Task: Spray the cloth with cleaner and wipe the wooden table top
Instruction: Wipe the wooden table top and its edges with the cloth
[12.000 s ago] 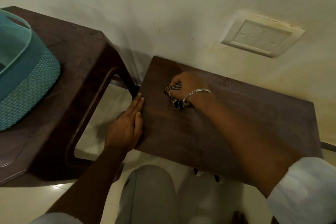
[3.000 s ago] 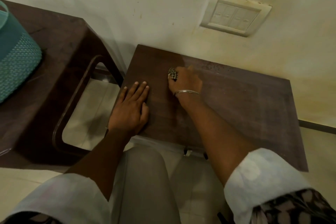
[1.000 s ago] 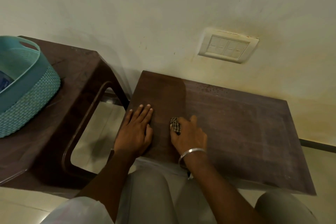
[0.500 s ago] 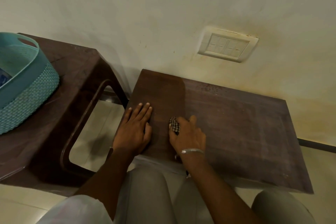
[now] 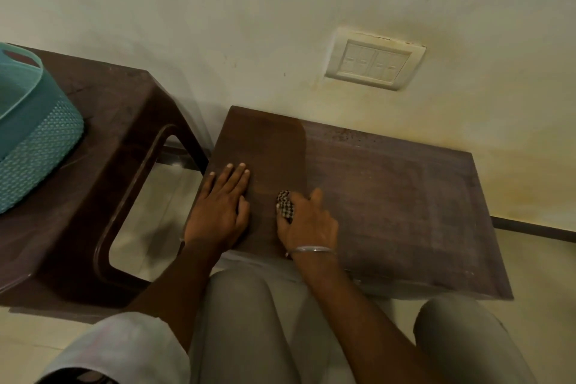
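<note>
While right hand [image 5: 308,224] grips cloth [image 5: 285,207], left [image 5: 219,212] flat

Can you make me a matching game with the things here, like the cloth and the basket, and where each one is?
Things:
1. checked cloth
2. teal basket
3. switch panel
4. left hand

Places:
A. on the wall
B. flat on the wooden table top
C. bunched under the right hand
D. on the dark brown stool

Pairs: 1-C, 2-D, 3-A, 4-B.
</note>
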